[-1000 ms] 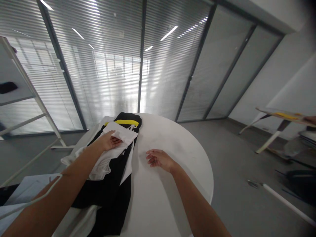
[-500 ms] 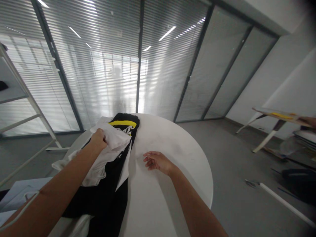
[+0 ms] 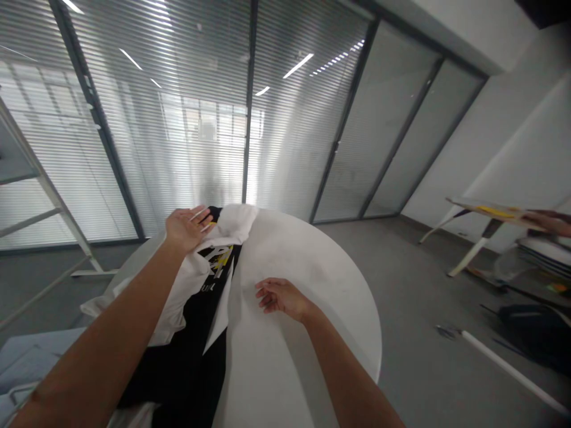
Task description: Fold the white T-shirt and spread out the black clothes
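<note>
My left hand [image 3: 187,229] is open, fingers stretched to the right, over the far left part of a round white table [image 3: 307,285]. Beside and under it lies a thin white cloth garment [image 3: 238,221], one part spread toward the far edge and the rest bunched beneath my forearm. A black garment [image 3: 191,351] with yellow and white print lies below the white one. A white sheet-like piece [image 3: 219,315] sticks out along its right side. My right hand [image 3: 281,297] hovers near the table's middle, fingers loosely curled and apart, holding nothing.
Light blue folded cloth [image 3: 35,356] sits at the lower left. A white metal frame [image 3: 49,184] stands on the left. Blind-covered glass panels rise behind the table. At right are another table [image 3: 486,208], another person's hand [image 3: 551,221] and a white pole [image 3: 513,368] near the floor.
The white garment's upper part has swung right and away across the yellow print. My left hand has let go of it and opened. My right hand has hardly moved.
</note>
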Demonstrator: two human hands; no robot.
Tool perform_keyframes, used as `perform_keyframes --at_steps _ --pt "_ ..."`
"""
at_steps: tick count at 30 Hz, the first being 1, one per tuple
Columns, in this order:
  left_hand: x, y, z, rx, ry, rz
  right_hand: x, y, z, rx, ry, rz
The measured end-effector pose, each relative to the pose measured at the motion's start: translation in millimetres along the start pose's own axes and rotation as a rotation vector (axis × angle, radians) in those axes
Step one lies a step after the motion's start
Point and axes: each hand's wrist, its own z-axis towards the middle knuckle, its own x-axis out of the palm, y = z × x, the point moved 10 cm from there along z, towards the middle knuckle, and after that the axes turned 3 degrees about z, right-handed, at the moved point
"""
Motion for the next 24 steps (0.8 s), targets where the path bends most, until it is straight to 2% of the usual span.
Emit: perform_keyframes --at_steps 2,3,4,7,10,14,18,20,24 --pt "-35.0 22.3 3.7 -0.013 -0.199 0.312 0.8 1.0 -0.6 0.000 -0.001 -0.009" --pt "-45.5 31.1 5.1 -0.009 -0.236 0.515 1.0 1.6 -1.0 0.000 -0.003 -0.013" --pt "-49.8 39.4 7.1 0.000 -0.222 0.740 1.1 2.0 -1.4 0.002 -0.007 -0.015" --pt "-57.1 57.4 10.4 0.042 -0.187 0.949 0.7 2.4 -2.1 0.012 -0.024 -0.012" --pt "-47.5 57.3 14.4 0.114 -0.125 1.083 1.1 2.7 -1.7 0.015 -0.025 -0.007" --pt "-18.0 56.2 20.2 0.221 0.018 1.264 0.0 2.6 -1.2 0.014 -0.028 -0.014" --pt "10.7 83.8 15.8 0.341 0.242 1.582 0.4 3.8 -0.9 0.001 -0.021 -0.011" --pt "12.1 101.7 13.3 0.360 0.288 1.732 -2.3 4.5 0.6 -0.007 -0.050 -0.011" --pt "0.2 122.6 17.4 0.317 0.276 1.895 -19.1 11.2 5.2 -0.072 -0.183 -0.043"
